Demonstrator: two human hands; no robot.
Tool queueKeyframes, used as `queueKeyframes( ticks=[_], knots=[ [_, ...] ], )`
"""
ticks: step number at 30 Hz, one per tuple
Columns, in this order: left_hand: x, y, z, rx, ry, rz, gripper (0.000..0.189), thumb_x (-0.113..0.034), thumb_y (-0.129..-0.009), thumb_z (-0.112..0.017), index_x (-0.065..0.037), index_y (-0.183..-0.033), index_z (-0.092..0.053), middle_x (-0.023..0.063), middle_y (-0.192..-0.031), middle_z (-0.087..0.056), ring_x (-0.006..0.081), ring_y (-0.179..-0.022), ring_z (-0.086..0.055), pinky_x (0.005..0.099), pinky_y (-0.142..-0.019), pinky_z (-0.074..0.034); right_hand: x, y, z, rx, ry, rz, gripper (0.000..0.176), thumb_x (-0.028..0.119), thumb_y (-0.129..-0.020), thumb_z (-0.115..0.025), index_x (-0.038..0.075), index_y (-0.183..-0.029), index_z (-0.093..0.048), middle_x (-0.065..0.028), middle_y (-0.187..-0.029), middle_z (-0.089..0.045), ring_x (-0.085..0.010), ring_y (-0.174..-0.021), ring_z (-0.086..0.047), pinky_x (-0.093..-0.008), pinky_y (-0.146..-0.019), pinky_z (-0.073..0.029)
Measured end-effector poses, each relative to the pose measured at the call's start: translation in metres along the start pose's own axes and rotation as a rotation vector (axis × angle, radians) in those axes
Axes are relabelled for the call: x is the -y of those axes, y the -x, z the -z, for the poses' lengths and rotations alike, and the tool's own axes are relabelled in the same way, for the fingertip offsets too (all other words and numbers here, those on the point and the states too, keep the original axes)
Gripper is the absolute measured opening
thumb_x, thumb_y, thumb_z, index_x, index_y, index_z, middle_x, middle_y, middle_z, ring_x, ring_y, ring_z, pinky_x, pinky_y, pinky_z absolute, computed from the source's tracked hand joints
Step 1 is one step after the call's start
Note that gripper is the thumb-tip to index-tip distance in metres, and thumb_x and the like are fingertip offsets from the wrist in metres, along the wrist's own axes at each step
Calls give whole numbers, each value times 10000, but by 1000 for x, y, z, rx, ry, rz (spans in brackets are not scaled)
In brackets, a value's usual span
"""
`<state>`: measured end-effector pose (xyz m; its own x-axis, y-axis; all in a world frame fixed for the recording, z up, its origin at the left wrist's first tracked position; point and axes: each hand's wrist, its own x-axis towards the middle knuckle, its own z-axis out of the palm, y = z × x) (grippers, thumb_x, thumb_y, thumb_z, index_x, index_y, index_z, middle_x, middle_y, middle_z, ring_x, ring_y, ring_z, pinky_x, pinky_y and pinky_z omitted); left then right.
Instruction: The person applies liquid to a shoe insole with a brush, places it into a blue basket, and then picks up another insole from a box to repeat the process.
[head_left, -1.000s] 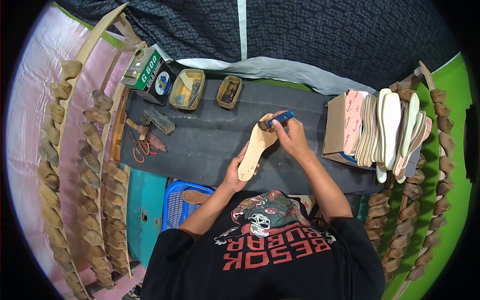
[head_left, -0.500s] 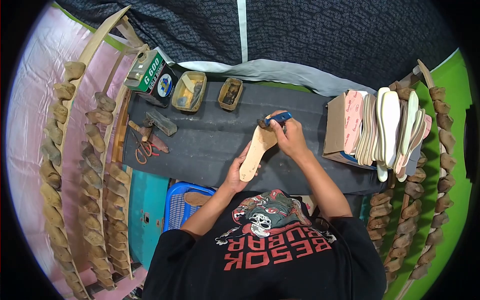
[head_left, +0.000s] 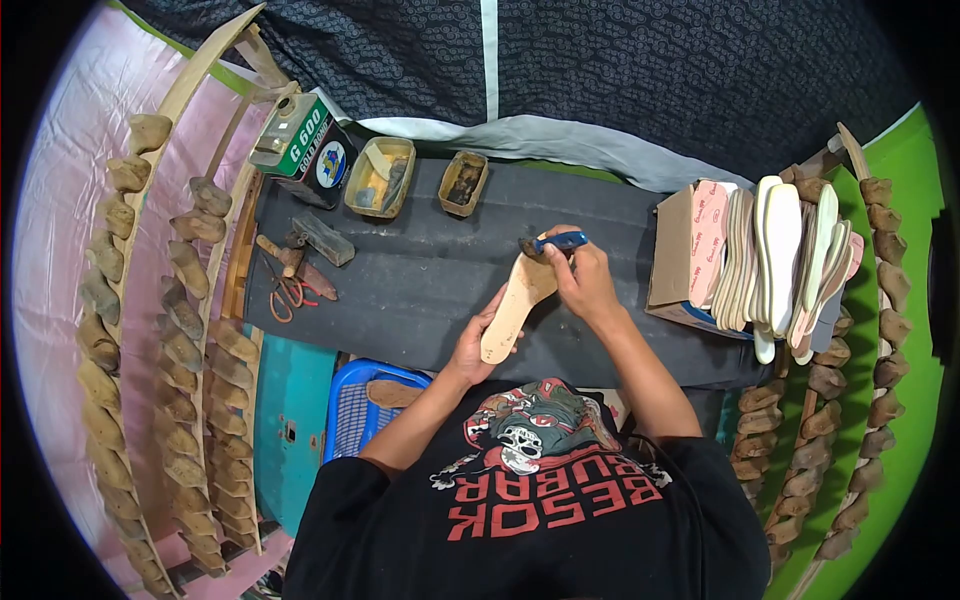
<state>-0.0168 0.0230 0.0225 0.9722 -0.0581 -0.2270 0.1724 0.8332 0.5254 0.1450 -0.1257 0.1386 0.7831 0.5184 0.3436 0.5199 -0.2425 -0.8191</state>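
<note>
A tan shoe insole (head_left: 513,308) is held slantwise above the dark worktable, its narrow end toward my body. My left hand (head_left: 478,343) grips it near that lower end, thumb along the edge. In my right hand (head_left: 588,285) is a brush with a blue handle (head_left: 563,240). Its dark bristles (head_left: 530,246) rest at the far, wide end of the insole. Several small dark marks show on the insole's surface near the lower end.
Two tubs, one of yellowish glue (head_left: 380,178) and one dark inside (head_left: 463,184), stand at the back beside a green can (head_left: 303,150). Hammer (head_left: 280,256), scissors (head_left: 283,300) and a grey block (head_left: 323,239) lie left. A box of insoles (head_left: 690,258) stands right; a blue basket (head_left: 345,400) sits below.
The brush has shifted very slightly at the insole's far end, with my right hand. My left hand keeps its hold, and the insole stays nearly where it was.
</note>
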Motion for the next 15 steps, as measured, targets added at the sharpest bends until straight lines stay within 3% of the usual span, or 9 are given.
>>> queueKeyframes(
  ticks=[2, 5, 9, 15],
  knots=[
    [1, 3, -3, -13, -16, 17, 697, -320, -1033, -443, -149, -1679, -247, 65, -1461, -581, 200, -979, -696, 305, -711, -628, 0, 1, 3, 13, 27, -16, 143, 107, -1008, -623, -11, -1085, -639, -196, -998, -709, -406, -902, -705, -437, -798, -549],
    [5, 3, 2, -13, -27, 20, 696, -321, -1037, -438, -149, -1682, -239, 65, -1463, -581, 201, -985, -695, 308, -711, -627, -1, 7, 0, 106, 24, 138, 134, 103, -997, -625, -6, -1075, -638, -193, -995, -705, -403, -924, -703, -443, -820, -546],
    [7, 7, 3, -25, -14, -8, 697, -324, -1037, -430, -149, -1683, -236, 69, -1464, -580, 206, -991, -696, 312, -712, -627, 22, 19, -1, 192, 7, 67, 137, 110, -991, -630, 2, -1074, -639, -194, -998, -702, -410, -940, -699, -443, -838, -545],
    [5, 10, 2, -6, -4, -17, 698, -316, -1030, -423, -141, -1681, -243, 79, -1460, -584, 216, -994, -697, 316, -722, -626, 14, 9, 4, 106, 17, 24, 155, 96, -1005, -617, -11, -1116, -635, -196, -1001, -708, -411, -945, -700, -443, -842, -545]
  ],
)
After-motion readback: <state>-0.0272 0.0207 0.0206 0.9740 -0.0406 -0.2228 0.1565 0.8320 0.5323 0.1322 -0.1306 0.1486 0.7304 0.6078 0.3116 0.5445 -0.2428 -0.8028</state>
